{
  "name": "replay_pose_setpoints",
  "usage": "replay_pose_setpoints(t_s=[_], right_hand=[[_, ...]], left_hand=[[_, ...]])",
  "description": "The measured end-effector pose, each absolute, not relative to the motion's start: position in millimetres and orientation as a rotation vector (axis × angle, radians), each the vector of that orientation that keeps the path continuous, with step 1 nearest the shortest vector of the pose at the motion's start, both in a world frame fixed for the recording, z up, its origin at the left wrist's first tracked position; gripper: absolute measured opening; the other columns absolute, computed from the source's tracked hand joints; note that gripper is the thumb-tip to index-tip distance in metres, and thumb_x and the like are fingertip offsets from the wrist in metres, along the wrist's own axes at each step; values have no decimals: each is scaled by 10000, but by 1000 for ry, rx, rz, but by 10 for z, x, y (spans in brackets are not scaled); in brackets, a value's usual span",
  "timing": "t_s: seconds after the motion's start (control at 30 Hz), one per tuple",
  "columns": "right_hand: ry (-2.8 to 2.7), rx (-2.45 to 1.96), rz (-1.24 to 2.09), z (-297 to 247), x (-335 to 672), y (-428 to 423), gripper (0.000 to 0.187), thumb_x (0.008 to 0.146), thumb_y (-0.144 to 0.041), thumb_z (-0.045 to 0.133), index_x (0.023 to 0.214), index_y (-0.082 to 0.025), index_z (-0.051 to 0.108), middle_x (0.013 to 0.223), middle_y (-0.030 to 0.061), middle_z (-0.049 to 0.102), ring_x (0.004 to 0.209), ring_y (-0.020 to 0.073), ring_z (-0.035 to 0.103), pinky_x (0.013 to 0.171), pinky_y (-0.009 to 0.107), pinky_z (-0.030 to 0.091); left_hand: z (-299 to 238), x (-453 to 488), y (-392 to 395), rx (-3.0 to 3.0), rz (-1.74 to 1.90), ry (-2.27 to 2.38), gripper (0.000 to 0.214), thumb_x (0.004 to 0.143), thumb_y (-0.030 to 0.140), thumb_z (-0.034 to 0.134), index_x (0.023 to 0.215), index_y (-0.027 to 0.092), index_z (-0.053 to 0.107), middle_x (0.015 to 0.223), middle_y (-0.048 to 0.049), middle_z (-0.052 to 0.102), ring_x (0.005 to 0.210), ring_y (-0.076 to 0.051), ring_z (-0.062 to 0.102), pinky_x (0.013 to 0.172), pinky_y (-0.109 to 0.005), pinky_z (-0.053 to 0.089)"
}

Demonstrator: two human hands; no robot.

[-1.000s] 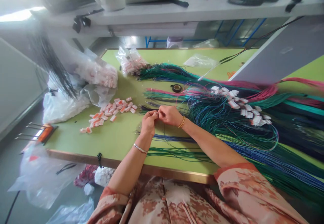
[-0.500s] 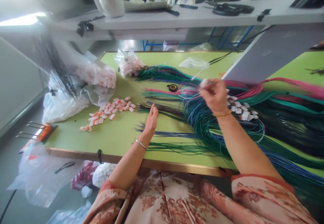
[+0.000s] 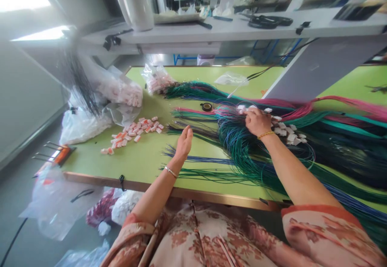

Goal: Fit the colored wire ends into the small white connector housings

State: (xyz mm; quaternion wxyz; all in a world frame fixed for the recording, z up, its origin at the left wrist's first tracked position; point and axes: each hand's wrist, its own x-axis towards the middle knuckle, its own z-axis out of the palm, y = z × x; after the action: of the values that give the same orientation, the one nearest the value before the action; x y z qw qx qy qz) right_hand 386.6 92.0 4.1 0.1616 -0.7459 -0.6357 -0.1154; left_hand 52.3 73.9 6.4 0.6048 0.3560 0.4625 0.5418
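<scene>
My left hand point(image 3: 184, 143) is held edge-on over the tips of the dark wire bundle point(image 3: 198, 129), fingers stretched out, with nothing visible in it. Curled fingers of my right hand point(image 3: 257, 122) rest on the heap of blue-green wires point(image 3: 238, 136), right beside white connectors point(image 3: 241, 109); what lies under the fingertips is hidden. More white connectors point(image 3: 282, 131) sit to the right of that wrist, on the wires. To the left of my left hand, loose orange-and-white connectors point(image 3: 133, 131) are scattered on the green table point(image 3: 145, 158).
A black tape roll point(image 3: 207, 106) lies between the wire bundles. Plastic bags of connectors point(image 3: 155, 77) stand at the back left. An orange block with metal prongs point(image 3: 56, 154) is at the left corner. A shelf point(image 3: 181, 33) with a support panel point(image 3: 317, 65) spans the back.
My right hand has come down from above the wires to the white connectors, moving slightly right. My left hand stays in nearly the same place. The camera view has shifted a little.
</scene>
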Motion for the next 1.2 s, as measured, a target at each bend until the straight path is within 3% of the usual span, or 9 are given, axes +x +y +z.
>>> replay_pose_setpoints(t_s=[0.17,0.27,0.33,0.43,0.5,0.63,0.83,1.2], right_hand=[[-1664,-1953,-386,456,3772,739,456,866,-278,466,1264,-84,572,1215,211,622,1114,307,563,925,419,445],[-1797,-1677,-312,663,3337,624,355,909,-275,402,1129,-140,646,1129,164,674,1057,253,596,946,357,445],[-2078,-1554,-80,706,2959,629,338,915,-249,392,1110,-180,659,1036,103,715,976,220,635,906,342,452],[-2392,-1699,59,639,2481,783,310,874,-182,449,1091,-173,670,971,115,734,918,228,658,891,366,411],[-2506,-1906,-13,549,2302,937,284,833,-152,499,1052,-138,679,918,161,731,942,262,658,894,394,382],[-2523,-2156,-18,387,2213,1206,248,820,-187,542,988,-99,701,1005,215,715,1005,293,653,867,381,394],[-2509,-2234,19,290,2204,1352,305,828,-208,521,1056,-103,696,1071,215,702,1034,285,656,869,357,430],[-2414,-2102,163,330,2260,1276,287,905,-238,414,1096,-140,605,998,150,713,888,259,667,739,309,428]], left_hand=[[382,356,730,1048,1204,1149,250,689,133,767,928,206,752,1046,-73,723,1044,-230,616,976,-310,429],[469,213,769,1159,1200,1172,249,643,102,777,863,219,761,958,-61,727,1014,-228,606,962,-302,436],[475,135,773,1202,1206,1169,246,628,106,782,841,227,761,935,-58,723,998,-229,602,948,-303,445],[437,26,728,1244,1203,1203,254,614,112,787,838,230,764,924,-62,718,947,-219,601,928,-297,449],[396,-69,677,1244,1215,1228,247,605,128,795,826,233,765,932,-65,719,928,-216,600,929,-296,447],[301,-331,595,1274,1218,1331,261,595,215,809,851,236,762,971,-67,724,928,-232,599,931,-331,453],[178,-658,563,1534,1002,1581,372,744,383,672,1068,207,718,1078,-87,713,952,-242,626,838,-346,482],[87,-1039,546,1484,1061,1671,434,714,450,684,1053,182,727,909,-75,709,837,-213,624,728,-295,479]])
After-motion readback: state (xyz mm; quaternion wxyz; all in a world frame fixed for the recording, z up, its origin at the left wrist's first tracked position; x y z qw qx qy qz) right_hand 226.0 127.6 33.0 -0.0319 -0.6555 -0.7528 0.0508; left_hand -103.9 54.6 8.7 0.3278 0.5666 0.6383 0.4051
